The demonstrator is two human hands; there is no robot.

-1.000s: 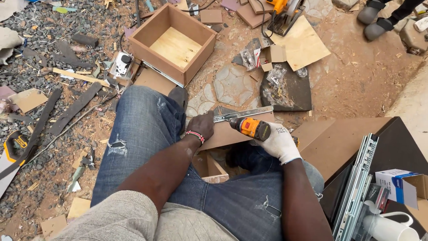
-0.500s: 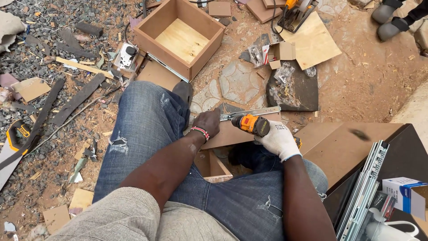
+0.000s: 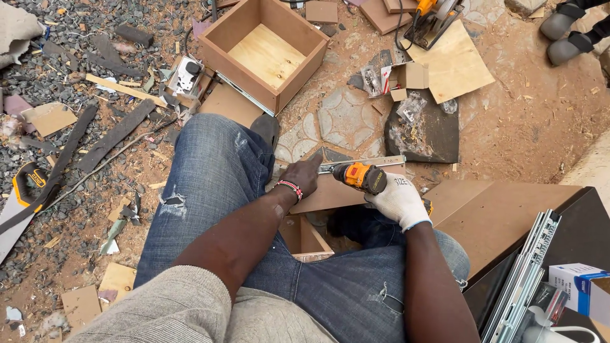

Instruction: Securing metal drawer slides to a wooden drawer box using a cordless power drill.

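I sit with a brown wooden drawer box (image 3: 330,194) held between my knees. My right hand (image 3: 399,202), in a white work glove, grips an orange and black cordless drill (image 3: 361,177) that points left along the top edge of the box. A metal drawer slide (image 3: 365,163) lies along that edge. My left hand (image 3: 304,176), bare with a beaded bracelet at the wrist, presses its fingers on the box beside the slide's left end, close to the drill tip.
An open wooden drawer box (image 3: 264,51) sits on the ground ahead. A circular saw (image 3: 432,16) rests on plywood at top right, near another person's shoes (image 3: 565,32). More slides (image 3: 524,279) lie on a dark panel at right. A hand saw (image 3: 22,197) lies left among scraps.
The view has shifted slightly; my hands and the drill stay at the slide on the box edge, with little visible movement.
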